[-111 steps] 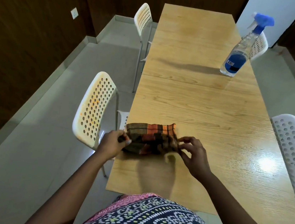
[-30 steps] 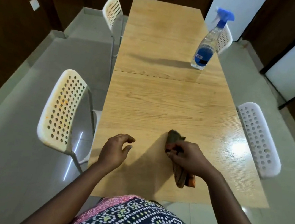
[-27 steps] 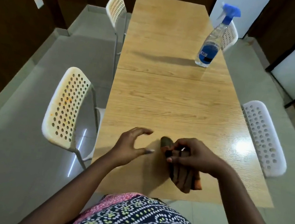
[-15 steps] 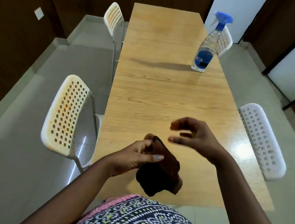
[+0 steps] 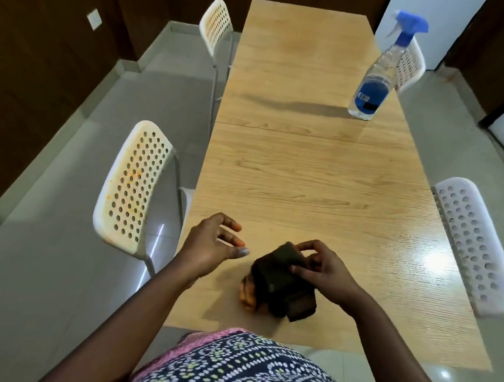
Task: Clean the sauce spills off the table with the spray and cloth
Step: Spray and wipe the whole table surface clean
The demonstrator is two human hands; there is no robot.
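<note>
Pinching one cloth (image 5: 280, 284), right hand (image 5: 326, 271); left hand (image 5: 210, 244) released; one spray bottle (image 5: 377, 79).

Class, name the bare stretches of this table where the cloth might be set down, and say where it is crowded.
Bare wood runs from the hands up to the spray bottle, and past it to the table's far end. The near edge is crowded: right hand grips the cloth; left hand hovers beside it.
</note>
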